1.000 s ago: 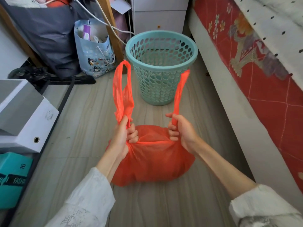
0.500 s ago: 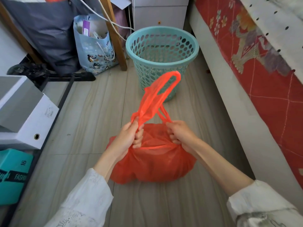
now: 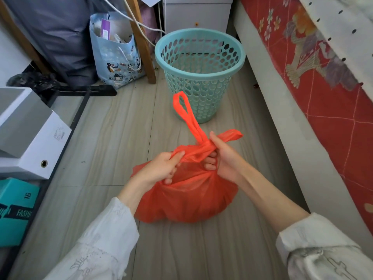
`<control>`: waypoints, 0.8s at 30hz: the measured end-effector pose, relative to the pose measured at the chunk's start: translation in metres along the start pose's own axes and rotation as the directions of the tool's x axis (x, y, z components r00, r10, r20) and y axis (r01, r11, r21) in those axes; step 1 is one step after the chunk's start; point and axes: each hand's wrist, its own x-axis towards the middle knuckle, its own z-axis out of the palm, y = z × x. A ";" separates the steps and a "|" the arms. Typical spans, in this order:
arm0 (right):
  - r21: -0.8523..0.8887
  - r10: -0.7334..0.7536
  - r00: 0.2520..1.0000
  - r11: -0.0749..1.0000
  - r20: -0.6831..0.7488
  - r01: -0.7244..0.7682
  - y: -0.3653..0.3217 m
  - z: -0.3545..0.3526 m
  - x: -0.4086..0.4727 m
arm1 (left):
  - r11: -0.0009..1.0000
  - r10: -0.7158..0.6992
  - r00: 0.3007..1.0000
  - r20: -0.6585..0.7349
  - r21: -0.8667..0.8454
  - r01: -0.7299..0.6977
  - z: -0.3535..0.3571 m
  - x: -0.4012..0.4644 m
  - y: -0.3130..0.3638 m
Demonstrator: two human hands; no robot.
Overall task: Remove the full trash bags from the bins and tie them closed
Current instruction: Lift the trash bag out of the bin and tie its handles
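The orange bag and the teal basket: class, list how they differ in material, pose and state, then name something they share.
The orange bag is soft, crumpled plastic; the teal basket is rigid and full of holes. The bag bulges with contents, while the basket shows no liner. The left hand and right hand grip the bag's handles; nothing touches the basket. Both rest on the floor.

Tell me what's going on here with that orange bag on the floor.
A person is tying an orange trash bag closed. The bag sits full on the wooden floor, in front of the teal perforated bin, which looks empty. The left hand and the right hand each grip a bag handle, and the two handles are crossed over the bag's mouth. No tight knot shows yet; one handle loop sticks up toward the bin.
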 end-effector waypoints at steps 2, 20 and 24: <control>-0.107 -0.004 1.000 0.994 0.028 0.007 0.002 -0.003 -0.002 | 0.962 -0.111 0.988 0.109 -0.238 0.135 -0.008 0.000 0.004; -0.397 -0.492 0.806 0.847 -0.329 0.355 0.001 -0.001 0.007 | 0.962 -0.016 0.954 0.298 -0.254 0.096 -0.024 -0.014 0.017; -0.362 -0.564 0.764 0.815 -0.313 0.453 -0.002 0.003 0.004 | 0.978 -0.023 0.979 0.202 -0.200 0.065 -0.019 -0.017 0.022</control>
